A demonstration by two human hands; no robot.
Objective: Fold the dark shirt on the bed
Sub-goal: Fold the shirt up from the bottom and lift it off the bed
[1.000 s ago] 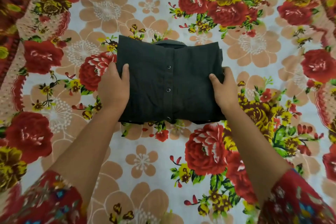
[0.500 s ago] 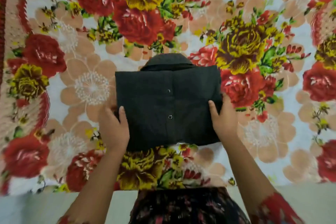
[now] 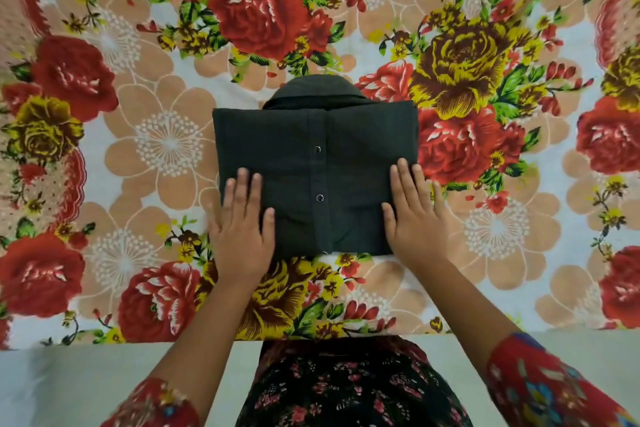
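Shirt: the dark shirt (image 3: 270,142) lies on the floral bedsheet (image 3: 166,146), folded into a compact rectangle, in the middle of the view and near the bed's front edge.
Collar: the collar (image 3: 317,94) sticks out past the far edge of the fold, rounded, pointing away from the person.
Placket: runs down the centre of the top face; two snap buttons (image 3: 317,149) show on it, one above the other, and a third is only partly seen at the near edge.
Left hand: the left hand (image 3: 240,236) rests palm down on the near left corner of the shirt. Fingers straight and close together, thumb spread toward the placket. The outer side of the hand overlaps the shirt's left edge onto the sheet.
Right hand: the right hand (image 3: 414,218) rests palm down on the near right corner. Fingers straight, slightly apart, thumb out toward the placket; the little finger lies beyond the shirt's right edge.
Grip: neither hand curls round cloth; both lie flat.
Clothing: red patterned sleeves (image 3: 540,388) on both forearms; a dark flowered garment (image 3: 346,388) shows below the bed edge.
Below bed edge: pale plain surface (image 3: 69,385), blurred.
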